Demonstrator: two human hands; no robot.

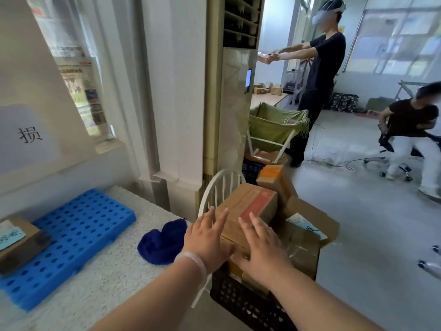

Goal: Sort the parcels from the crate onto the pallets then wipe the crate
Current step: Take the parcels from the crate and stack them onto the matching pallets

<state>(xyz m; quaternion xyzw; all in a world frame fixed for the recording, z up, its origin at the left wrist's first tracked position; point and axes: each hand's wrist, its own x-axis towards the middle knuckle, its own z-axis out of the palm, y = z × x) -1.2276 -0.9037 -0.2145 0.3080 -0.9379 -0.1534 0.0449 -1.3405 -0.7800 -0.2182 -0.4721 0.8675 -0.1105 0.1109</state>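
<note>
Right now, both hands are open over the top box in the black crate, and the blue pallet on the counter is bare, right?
Not quite: the blue pallet is not bare; the head view shows a labelled parcel on its left end. The left hand and right hand are indeed open over the top box in the black crate.

— How do the arms lie?
— Both bare forearms reach forward, side by side.
— And the hands?
— The left hand [207, 238] and the right hand [262, 250] are palm down, fingers straight and spread, with the thumbs nearly meeting.
</note>
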